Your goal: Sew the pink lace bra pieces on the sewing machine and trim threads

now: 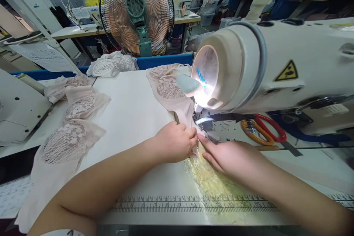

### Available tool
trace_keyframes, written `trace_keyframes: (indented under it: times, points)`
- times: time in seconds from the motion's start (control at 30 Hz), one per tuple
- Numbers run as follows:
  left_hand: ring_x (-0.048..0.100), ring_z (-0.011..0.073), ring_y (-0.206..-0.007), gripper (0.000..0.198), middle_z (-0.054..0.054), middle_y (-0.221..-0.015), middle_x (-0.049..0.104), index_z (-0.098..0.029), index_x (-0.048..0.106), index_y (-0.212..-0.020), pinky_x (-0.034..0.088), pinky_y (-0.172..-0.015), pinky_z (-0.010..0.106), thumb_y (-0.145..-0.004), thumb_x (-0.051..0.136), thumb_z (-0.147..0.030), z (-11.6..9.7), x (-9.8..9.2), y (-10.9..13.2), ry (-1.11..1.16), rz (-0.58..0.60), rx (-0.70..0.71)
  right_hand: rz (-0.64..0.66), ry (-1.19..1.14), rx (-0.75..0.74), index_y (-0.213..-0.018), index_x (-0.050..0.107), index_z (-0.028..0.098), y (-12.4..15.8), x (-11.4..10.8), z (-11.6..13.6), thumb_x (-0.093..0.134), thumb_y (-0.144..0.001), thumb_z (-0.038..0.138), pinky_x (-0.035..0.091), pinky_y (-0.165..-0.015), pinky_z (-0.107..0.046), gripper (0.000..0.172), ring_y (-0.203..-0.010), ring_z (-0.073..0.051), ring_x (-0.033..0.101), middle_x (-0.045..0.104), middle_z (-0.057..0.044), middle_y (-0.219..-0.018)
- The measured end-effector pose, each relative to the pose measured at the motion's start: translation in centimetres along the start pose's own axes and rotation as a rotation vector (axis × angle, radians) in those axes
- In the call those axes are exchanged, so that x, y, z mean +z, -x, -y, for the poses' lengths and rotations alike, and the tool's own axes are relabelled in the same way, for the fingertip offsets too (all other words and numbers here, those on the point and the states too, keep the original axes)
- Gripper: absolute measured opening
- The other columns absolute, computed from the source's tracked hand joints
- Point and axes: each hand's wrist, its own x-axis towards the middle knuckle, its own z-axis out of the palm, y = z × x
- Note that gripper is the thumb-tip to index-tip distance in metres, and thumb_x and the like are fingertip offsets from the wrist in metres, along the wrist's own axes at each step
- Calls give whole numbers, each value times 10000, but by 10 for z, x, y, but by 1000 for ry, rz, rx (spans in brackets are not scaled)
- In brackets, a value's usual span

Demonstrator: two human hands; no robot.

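Note:
My left hand [179, 142] is closed, its fingers curled over the near end of a pale pink lace fabric piece [173, 87]. That piece runs back along the table beside the sewing machine head [226, 68], its near part next to the lit needle area. My right hand [225, 155] has its fingers stretched out, and the index fingertip touches the fabric edge close to my left fingers. Beneath both hands lies a yellowish, shiny taped strip [210, 180] on the table. The needle tip and the fabric under my left fingers are hidden.
Orange-and-red-handled scissors [264, 129] lie right of the needle area. More lace pieces [69, 140] hang in a chain at left. A bundle of lace [112, 64] rests at the back. A ruler strip [177, 203] crosses the front. Behind stands a large fan [136, 11].

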Motion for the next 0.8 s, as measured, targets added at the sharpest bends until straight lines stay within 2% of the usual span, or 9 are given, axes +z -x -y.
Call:
trace_keyframes:
  times: [0.2, 0.33, 0.47, 0.53, 0.63, 0.73, 0.8]
  points:
    - [552, 185, -731, 362, 124, -1102, 624, -129, 617, -1106, 300, -522, 303, -893, 427, -350, 8, 8, -1, -11, -30, -53, -7, -22, 22, -1426, 344, 92, -7, -3, 7, 314, -942, 325, 221, -396, -283, 538, -509, -231, 605, 635, -74, -576]
    - [558, 211, -763, 395, 103, -1070, 644, -130, 613, -1116, 304, -525, 321, -883, 457, -408, 14, 12, -3, -10, -24, -89, -45, -27, 34, -1414, 349, 59, -12, -4, 11, 326, -937, 318, 245, -391, -291, 543, -502, -252, 619, 639, -72, -561]
    - [566, 230, -860, 405, 107, -1218, 596, -138, 607, -1142, 337, -559, 326, -904, 436, -418, 21, 10, -5, -1, 29, -136, 7, -12, 62, -1426, 331, 77, -9, -4, 15, 334, -939, 300, 250, -391, -284, 536, -492, -245, 616, 635, -62, -544]
    - [560, 248, -926, 394, 99, -1299, 549, -156, 601, -1164, 373, -604, 334, -912, 428, -406, 23, 7, -6, 14, 67, -179, -15, -7, 59, -1425, 341, 87, -5, 0, 17, 335, -938, 284, 233, -386, -280, 525, -485, -231, 606, 643, -62, -565]
    - [517, 300, -1063, 395, 101, -1362, 492, -181, 567, -1224, 421, -699, 374, -919, 425, -389, 26, 3, -6, 45, 117, -273, -178, -8, 15, -1374, 437, 102, 4, 16, 19, 355, -928, 254, 229, -398, -277, 478, -530, -207, 603, 656, -66, -631]
    - [435, 360, -1192, 398, 127, -1454, 360, -217, 535, -1266, 431, -795, 433, -907, 450, -367, 29, 3, -6, 90, 125, -404, -446, -4, -4, -1284, 546, 92, 9, 39, 22, 362, -929, 247, 292, -451, -277, 429, -575, -184, 590, 632, -61, -640]
    - [416, 369, -1222, 389, 146, -1486, 281, -222, 532, -1266, 415, -863, 464, -905, 440, -332, 33, 5, -8, 129, 97, -511, -595, -9, 5, -1252, 576, 93, 9, 52, 23, 347, -937, 259, 326, -483, -276, 423, -571, -171, 568, 602, -45, -615]
